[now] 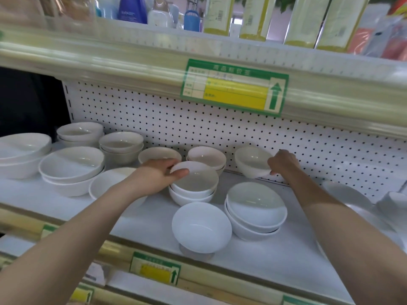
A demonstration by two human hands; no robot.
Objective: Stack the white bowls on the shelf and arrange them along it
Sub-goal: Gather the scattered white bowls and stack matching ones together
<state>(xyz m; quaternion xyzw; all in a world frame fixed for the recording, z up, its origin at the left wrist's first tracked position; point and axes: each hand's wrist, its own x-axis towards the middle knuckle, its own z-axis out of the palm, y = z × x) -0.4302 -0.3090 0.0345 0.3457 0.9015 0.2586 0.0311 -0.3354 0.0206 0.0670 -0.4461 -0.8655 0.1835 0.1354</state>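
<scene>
Likely shop: price label [234, 88] on shelf edge [132, 69], pegboard [198, 128] behind.

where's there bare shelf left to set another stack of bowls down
Bare shelf shows at the front right, between the stack of bowls and the right forearm. A strip also lies along the front edge left of the single bowl. The left half and the back row by the pegboard are crowded.

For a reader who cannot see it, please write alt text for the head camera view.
Two bare hands reach onto a white shelf of white bowls: the left hand grips the rim of the top bowl of a small stack, and the right hand holds a tilted single bowl against the pegboard back. More bowls stand around them, stacked and single.
</scene>
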